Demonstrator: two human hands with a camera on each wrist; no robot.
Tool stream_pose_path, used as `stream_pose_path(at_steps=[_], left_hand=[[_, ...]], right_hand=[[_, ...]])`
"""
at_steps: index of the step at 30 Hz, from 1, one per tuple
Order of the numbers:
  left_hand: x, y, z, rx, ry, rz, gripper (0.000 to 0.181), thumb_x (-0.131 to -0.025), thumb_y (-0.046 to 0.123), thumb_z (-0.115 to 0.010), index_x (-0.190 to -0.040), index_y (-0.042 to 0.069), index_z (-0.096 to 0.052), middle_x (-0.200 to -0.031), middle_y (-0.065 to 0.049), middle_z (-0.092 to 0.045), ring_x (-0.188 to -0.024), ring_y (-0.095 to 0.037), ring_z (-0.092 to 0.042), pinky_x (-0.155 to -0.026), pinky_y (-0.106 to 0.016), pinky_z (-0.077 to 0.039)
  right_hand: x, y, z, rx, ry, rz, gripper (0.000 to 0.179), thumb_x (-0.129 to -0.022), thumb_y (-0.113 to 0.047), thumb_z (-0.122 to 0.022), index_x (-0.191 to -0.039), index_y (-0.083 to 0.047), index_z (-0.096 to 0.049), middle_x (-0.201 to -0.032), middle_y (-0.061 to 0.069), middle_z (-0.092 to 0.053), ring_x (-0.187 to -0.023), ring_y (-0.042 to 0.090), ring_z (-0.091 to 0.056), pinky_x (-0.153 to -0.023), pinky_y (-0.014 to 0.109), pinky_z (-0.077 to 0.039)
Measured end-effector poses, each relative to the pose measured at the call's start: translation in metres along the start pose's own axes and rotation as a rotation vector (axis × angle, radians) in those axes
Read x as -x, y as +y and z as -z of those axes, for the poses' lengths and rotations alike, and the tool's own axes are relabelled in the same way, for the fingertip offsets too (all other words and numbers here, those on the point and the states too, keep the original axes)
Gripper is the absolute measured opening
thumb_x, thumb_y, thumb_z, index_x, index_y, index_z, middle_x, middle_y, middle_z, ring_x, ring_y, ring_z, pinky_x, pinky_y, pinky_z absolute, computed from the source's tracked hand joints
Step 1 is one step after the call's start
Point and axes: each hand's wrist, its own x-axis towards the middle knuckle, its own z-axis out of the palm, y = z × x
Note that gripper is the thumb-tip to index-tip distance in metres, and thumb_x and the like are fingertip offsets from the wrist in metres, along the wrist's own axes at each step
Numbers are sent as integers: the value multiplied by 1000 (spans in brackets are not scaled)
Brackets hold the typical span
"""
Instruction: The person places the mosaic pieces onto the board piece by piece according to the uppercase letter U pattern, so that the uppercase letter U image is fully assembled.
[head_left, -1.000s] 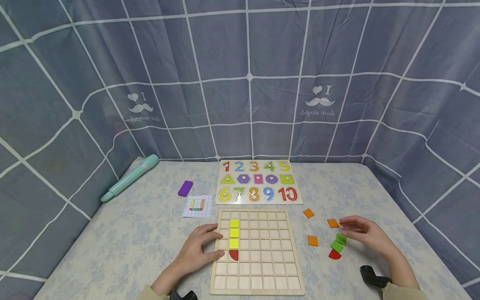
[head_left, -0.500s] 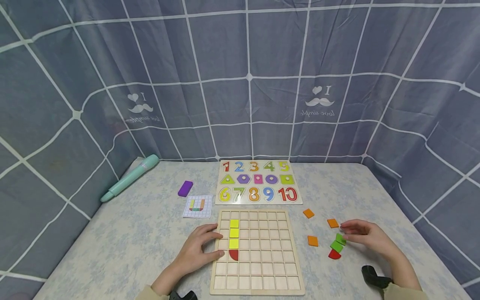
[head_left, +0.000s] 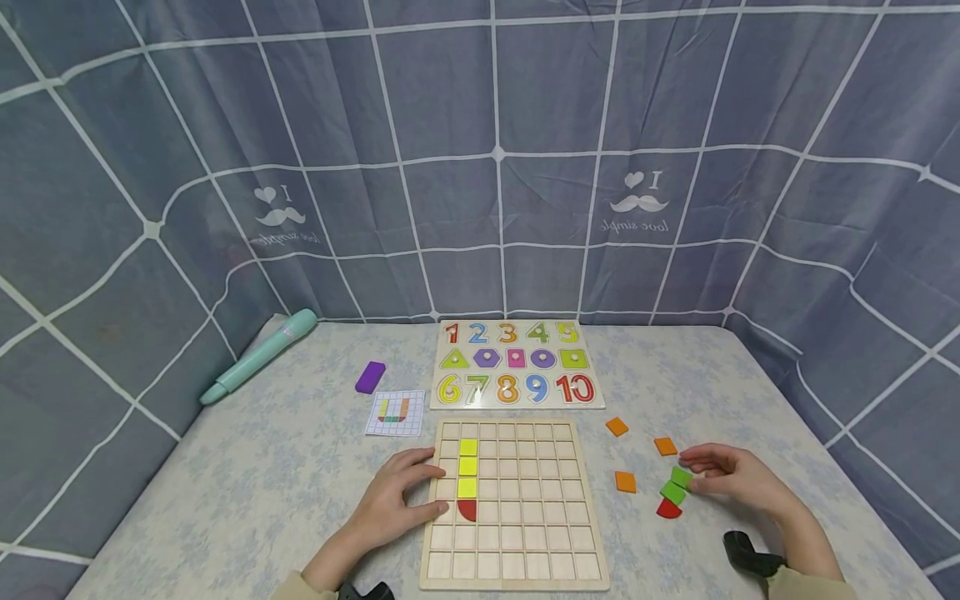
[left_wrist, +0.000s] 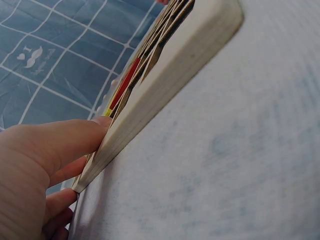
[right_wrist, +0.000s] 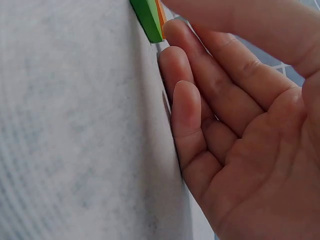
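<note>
My left hand (head_left: 397,497) rests on the left rim of a wooden grid board (head_left: 525,500), thumb and fingers spread along the edge. In the left wrist view the thumb (left_wrist: 75,140) lies over the rim. Yellow square tiles (head_left: 468,467) form a column on the board, above a red quarter-round tile (head_left: 467,510). To the right, my right hand (head_left: 731,475) has loosely bent fingers, its thumb at the edge of a green square tile (head_left: 681,477). Against that tile lie a second green tile (head_left: 672,493) and a red quarter-round tile (head_left: 669,509).
Orange square tiles (head_left: 626,482) lie between the board and my right hand. Behind the board is a number-and-shape puzzle (head_left: 517,364). A pattern card (head_left: 395,413), a purple block (head_left: 371,377) and a teal wand-shaped object (head_left: 262,354) are on the left. A grid-patterned curtain (head_left: 495,208) surrounds the table.
My right hand has shifted slightly toward me, and its thumb has moved lower along the upper green tile. That tile has moved slightly. My left hand has stayed on the board.
</note>
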Motion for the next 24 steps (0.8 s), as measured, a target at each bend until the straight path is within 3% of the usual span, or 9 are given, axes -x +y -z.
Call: stream_pose_path(at_steps=[24], left_hand=[[0,0,-1,-4,3,-2,37,-73,38,-77,-104,18,-70,-131,-7,-53,-124,-27,-43,-98,-54,-35]], right_hand=[[-1,-8,-5,90,52,-20,45,-80,-11,-73,-116,11,-57,-109,22,-62,-84,8,-57,-70,25,-50]])
